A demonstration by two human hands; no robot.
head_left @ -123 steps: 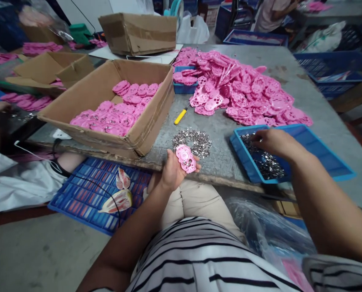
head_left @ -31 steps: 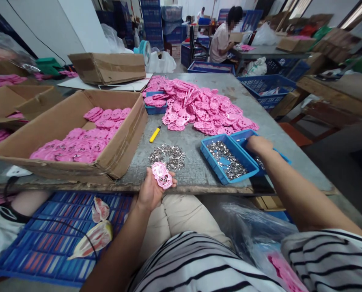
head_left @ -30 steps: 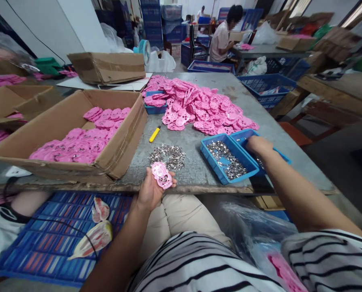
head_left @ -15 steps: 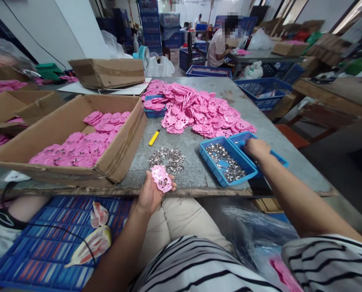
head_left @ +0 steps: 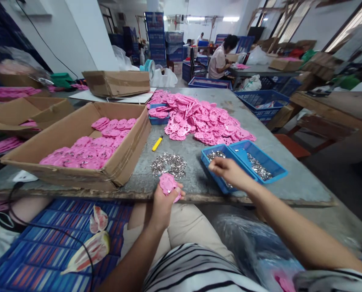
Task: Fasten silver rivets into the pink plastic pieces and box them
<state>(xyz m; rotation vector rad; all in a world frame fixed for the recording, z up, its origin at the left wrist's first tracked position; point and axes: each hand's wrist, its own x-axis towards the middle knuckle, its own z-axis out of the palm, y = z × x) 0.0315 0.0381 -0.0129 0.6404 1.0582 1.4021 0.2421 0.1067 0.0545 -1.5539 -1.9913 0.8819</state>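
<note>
— While the left hand (head_left: 164,202) sits at the table (head_left: 290,190) edge, what's in it?
— Head view: pink part (head_left: 168,184), a flat plastic piece; thumb and fingers clamped on it from below and from the sides; it is held just over the near edge, above the lap (head_left: 190,227); palm turned up, wrist bent back toward the person.
— Long axis?
— Looks to run up-left to down-right in frame; fingers hide the lower end, so only roughly.
— Right hand (head_left: 228,170)?
— Over the near blue tray (head_left: 208,166), which holds small metal pieces (head_left: 215,154); forearm comes in low from the lower right; back of hand up; fingertips drawn together and aimed left; cannot tell whether they pinch a piece, too small.
— Key relation?
— Pink part lies left of the right fingertips and slightly nearer the person; apart, bare table between; left hand is the one on the part, right hand is near it, not touching.
— Around it?
— Loose heap of metal bits (head_left: 169,164) just beyond the part; second blue tray (head_left: 275,177) touching the first on its right; yellow-handled tool (head_left: 157,143) farther back; cardboard box (head_left: 132,146) of pink pieces on the left; big pink pile (head_left: 205,119) behind; another person (head_left: 218,61) seated well behind.
</note>
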